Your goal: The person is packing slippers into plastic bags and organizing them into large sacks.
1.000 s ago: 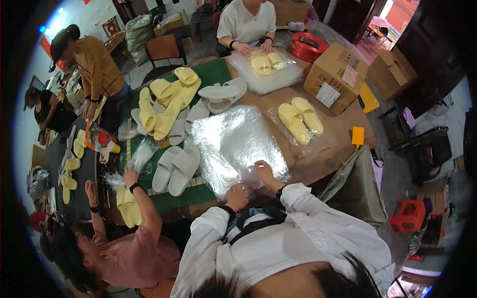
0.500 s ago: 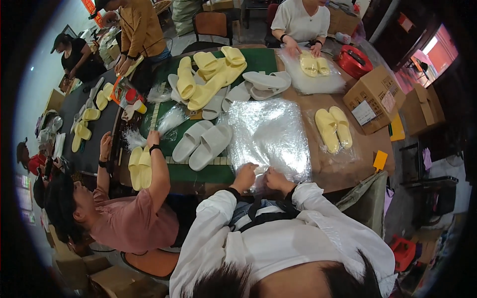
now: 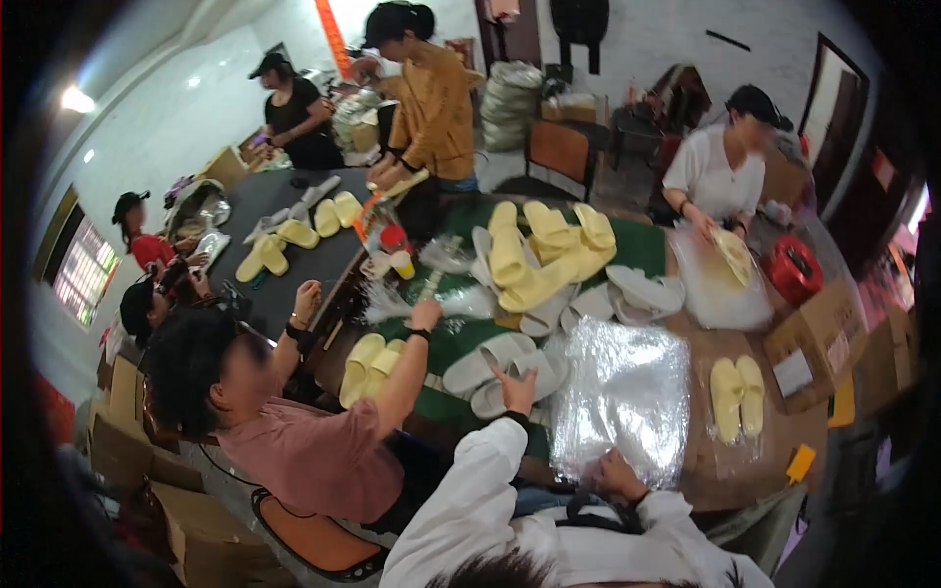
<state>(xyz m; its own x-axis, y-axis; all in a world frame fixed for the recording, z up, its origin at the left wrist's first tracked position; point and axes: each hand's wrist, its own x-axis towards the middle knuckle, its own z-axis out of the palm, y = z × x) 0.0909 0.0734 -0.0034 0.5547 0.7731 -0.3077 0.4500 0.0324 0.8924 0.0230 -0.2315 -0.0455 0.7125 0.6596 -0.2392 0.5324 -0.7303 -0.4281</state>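
Observation:
My left hand (image 3: 517,389) is over the near end of a pair of grey slippers (image 3: 487,359), with its thumb and fingers spread apart. Whether the fingertips touch the slipper is not clear. At the near edge of a stack of clear plastic bags (image 3: 627,392), my right hand (image 3: 618,476) has its fingers closed on the plastic bag's edge. Behind the stack lie more grey slippers (image 3: 647,291) and a heap of yellow slippers (image 3: 549,260). To the right, a pair of yellow slippers (image 3: 737,397) rests on a clear bag.
Close on my left, a co-worker in a pink shirt (image 3: 304,451) reaches over yellow slippers (image 3: 371,367). Across the table, a person in white (image 3: 720,176) handles yellow slippers over bags. A cardboard box (image 3: 818,343) and red round container (image 3: 792,272) stand at right.
My left hand has left the bag's edge and moved left to the grey slippers, its fingers opening. My right hand stays at the bag stack. The head view has swung up and left.

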